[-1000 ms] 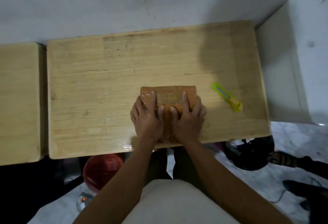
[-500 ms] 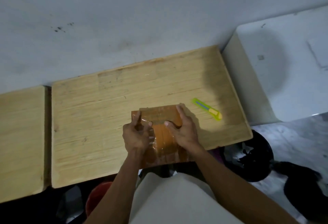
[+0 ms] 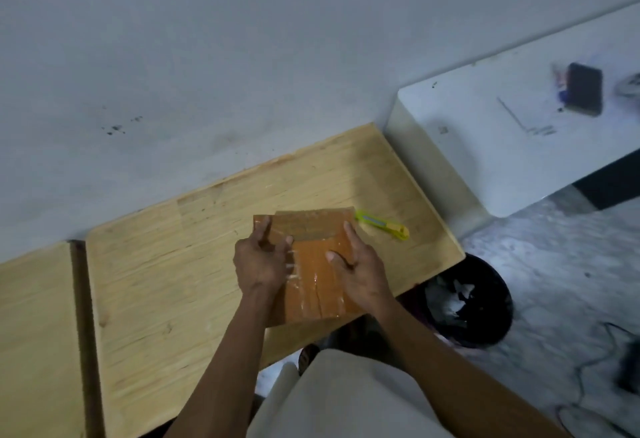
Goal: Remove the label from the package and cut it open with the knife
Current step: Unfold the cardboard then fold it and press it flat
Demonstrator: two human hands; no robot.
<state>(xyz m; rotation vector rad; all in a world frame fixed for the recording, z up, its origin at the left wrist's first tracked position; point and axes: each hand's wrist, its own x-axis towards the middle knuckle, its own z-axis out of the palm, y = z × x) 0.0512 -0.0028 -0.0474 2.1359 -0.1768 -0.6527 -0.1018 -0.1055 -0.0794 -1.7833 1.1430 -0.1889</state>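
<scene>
A: Package (image 3: pixel 313 281) first. It is a flat brown one, wrapped in shiny clear tape, and both hands have it.

B: How do they hold it?

A: The left hand (image 3: pixel 261 262) grips the left side, fingers bent round the edge and one fingertip on top. The right hand (image 3: pixel 360 269) holds the right side, fingers curled on the edge and the thumb on the shiny front.

B: Is it lying flat?

A: Its near end sticks out past the table's front edge, over the person's lap. (I cannot tell if the far end touches the wood.) At the far end there is a duller, rough brown patch, the label (image 3: pixel 304 226).

B: Where is the knife?

A: The knife (image 3: pixel 381 224) is a thin green and yellow stick. It lies on the table (image 3: pixel 166 264), just beside the package's far right corner. No hand touches it.

B: What is the table like?

A: Pale wood with long lines in it. Another wooden top (image 3: pixel 34 333) sits at its left. A round black bin (image 3: pixel 485 299) stands on the floor at the right, with crumpled white bits inside.
</scene>
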